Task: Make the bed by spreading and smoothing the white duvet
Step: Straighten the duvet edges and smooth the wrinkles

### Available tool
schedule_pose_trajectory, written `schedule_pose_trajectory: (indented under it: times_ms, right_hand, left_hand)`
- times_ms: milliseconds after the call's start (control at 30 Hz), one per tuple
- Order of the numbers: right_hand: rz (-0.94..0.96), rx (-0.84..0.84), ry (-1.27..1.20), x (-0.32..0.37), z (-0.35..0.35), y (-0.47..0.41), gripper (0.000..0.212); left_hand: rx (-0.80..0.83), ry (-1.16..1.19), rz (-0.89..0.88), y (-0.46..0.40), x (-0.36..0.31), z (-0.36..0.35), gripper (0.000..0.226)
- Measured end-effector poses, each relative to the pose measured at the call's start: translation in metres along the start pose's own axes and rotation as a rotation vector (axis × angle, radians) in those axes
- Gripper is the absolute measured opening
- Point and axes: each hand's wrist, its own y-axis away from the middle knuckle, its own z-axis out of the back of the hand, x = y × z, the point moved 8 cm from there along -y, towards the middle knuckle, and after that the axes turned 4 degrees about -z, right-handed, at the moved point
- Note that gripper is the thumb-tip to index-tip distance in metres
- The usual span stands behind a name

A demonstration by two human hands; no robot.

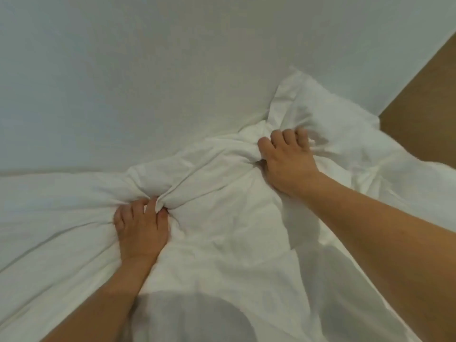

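Note:
The white duvet (217, 243) lies crumpled across the lower half of the head view, its bunched edge running from left to upper right. My left hand (140, 228) is closed on a fold of the duvet near the centre left, fabric pinched between thumb and fingers. My right hand (288, 159) grips another bunch of the same duvet further up and to the right, fingers curled into the cloth. A loose corner of the duvet sticks up beyond my right hand.
A flat white bed sheet (148, 82) covers the mattress beyond the duvet and fills the upper part of the view. At the right edge a brown floor (429, 99) shows past the bed's side.

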Motion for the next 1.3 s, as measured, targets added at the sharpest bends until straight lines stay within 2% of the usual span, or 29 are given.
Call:
schedule_pose_trajectory:
  times_ms: [67,200,267,333,433,500,567,667,800,1033,1133,1167,1233,1300]
  right_hand:
    - [-0.036,0.007,0.036,-0.014,0.021,-0.008,0.02]
    - [-0.247,-0.086,0.069,-0.085,0.058,-0.035,0.029]
    - [-0.31,-0.112,0.09,-0.108,0.058,-0.046,0.024]
    - [-0.361,-0.041,0.074,-0.12,0.034,-0.051,0.031]
    - [-0.52,0.248,-0.076,-0.129,-0.047,-0.032,0.057]
    - [-0.45,0.325,-0.043,-0.11,-0.098,-0.011,0.066]
    - [-0.418,0.326,-0.066,-0.096,-0.135,0.001,0.069]
    - [-0.466,0.231,-0.135,-0.096,-0.157,-0.001,0.072]
    - [-0.461,0.13,-0.164,-0.098,-0.158,-0.003,0.066]
    - [-0.465,0.105,-0.209,-0.095,-0.157,0.001,0.064]
    - [-0.487,0.124,-0.207,-0.094,-0.149,0.0,0.065]
    - [-0.486,0.169,-0.204,-0.092,-0.15,0.0,0.065]
    - [-0.478,0.403,-0.282,-0.091,-0.151,0.005,0.065]
    - [-0.614,0.78,-0.709,-0.097,-0.139,0.022,0.054]
  left_hand:
    - [-0.018,0.073,0.025,0.009,-0.008,0.032,0.047]
    - [-0.225,0.271,0.096,-0.057,-0.038,0.124,0.028]
    - [-0.238,0.215,0.144,-0.107,-0.047,0.138,0.031]
    - [-0.195,0.173,0.191,-0.136,-0.055,0.119,0.037]
    - [-0.152,0.145,0.157,-0.127,-0.068,0.062,0.038]
    - [-0.051,0.066,0.067,-0.102,-0.075,0.014,0.042]
    - [-0.03,0.016,0.017,-0.083,-0.076,-0.02,0.037]
    - [-0.086,-0.004,0.053,-0.085,-0.074,-0.039,0.038]
    - [-0.135,0.027,0.064,-0.089,-0.07,-0.043,0.042]
    - [-0.178,0.053,0.057,-0.084,-0.065,-0.045,0.039]
    - [-0.143,0.01,0.037,-0.085,-0.066,-0.051,0.043]
    - [-0.124,-0.021,0.029,-0.086,-0.067,-0.052,0.045]
    - [-0.056,-0.029,0.012,-0.083,-0.07,-0.054,0.049]
    - [-0.004,0.021,-0.012,-0.078,-0.072,-0.047,0.048]
